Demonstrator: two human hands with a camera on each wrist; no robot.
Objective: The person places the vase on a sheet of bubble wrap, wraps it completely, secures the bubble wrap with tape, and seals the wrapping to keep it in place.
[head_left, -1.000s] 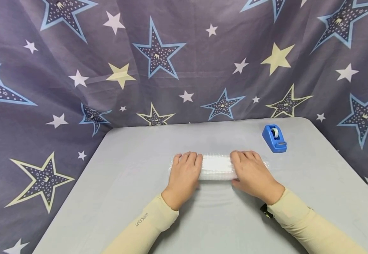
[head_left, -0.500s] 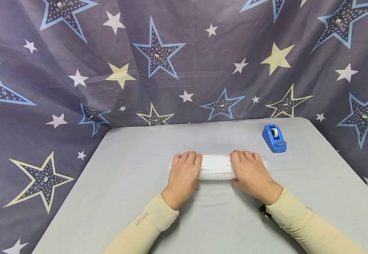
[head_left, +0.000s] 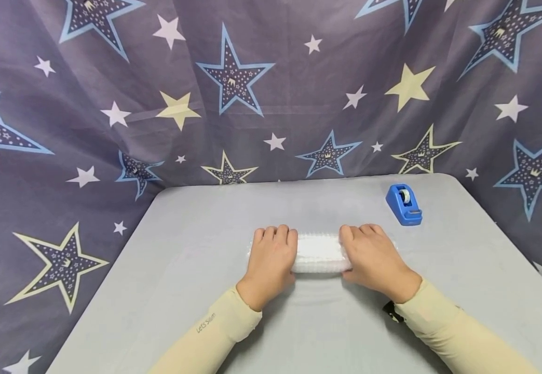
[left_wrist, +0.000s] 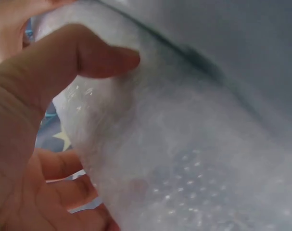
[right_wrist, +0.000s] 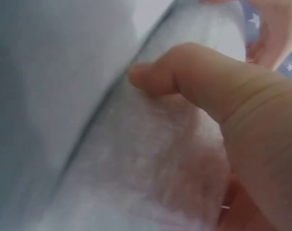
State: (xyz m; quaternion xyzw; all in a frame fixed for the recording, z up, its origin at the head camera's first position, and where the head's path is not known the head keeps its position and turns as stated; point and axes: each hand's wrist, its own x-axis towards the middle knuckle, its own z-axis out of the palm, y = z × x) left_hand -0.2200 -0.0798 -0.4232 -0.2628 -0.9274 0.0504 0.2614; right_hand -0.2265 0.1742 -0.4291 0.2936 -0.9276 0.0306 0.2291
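Observation:
A white bundle rolled in clear bubble wrap [head_left: 319, 254] lies crosswise near the middle of the table. My left hand [head_left: 271, 262] grips its left part, fingers over the far side and thumb on the near side. On the right part, my right hand [head_left: 377, 259] holds it the same way. In the left wrist view the thumb [left_wrist: 97, 55] presses on the bubble wrap [left_wrist: 184, 178]. The right wrist view has the other thumb [right_wrist: 184, 72] against the wrapped side, close to the table surface. Both ends of the roll are mostly hidden by the hands.
A blue tape dispenser [head_left: 404, 204] with a roll of tape stands at the back right of the grey-covered table [head_left: 196, 218]. Behind and beside the table hangs a dark curtain [head_left: 289, 93] printed with stars.
The roll and both hands have come slightly nearer to me, and more of the roll's near side shows. Both hands keep their hold; the tape dispenser stays put.

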